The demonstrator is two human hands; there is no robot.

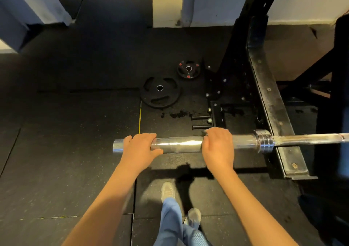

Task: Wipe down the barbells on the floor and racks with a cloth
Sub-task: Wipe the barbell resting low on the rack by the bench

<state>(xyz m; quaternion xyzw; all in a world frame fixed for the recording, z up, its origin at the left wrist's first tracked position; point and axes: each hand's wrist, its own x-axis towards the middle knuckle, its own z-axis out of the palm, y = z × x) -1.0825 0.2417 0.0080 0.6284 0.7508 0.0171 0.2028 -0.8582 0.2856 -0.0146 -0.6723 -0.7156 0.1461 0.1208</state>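
Risk, bar: the chrome steel barbell (pixel 181 144) is crossing the black steel rack (pixel 264 87), its support out of view. Pushing or twisting the smooth sleeve could be rolling it loose toward the feet below.
Risk, cloth: no cloth is showing under either palm, so bare skin may be smearing the metal.
Left hand (pixel 140 147): lying palm-down near the sleeve's free end, fingers curling over the top.
Right hand (pixel 217 147): gripping from above, nearer the collar.
Hands: apart, both clamping the sleeve.
Barbell: running from frame centre to the right edge.
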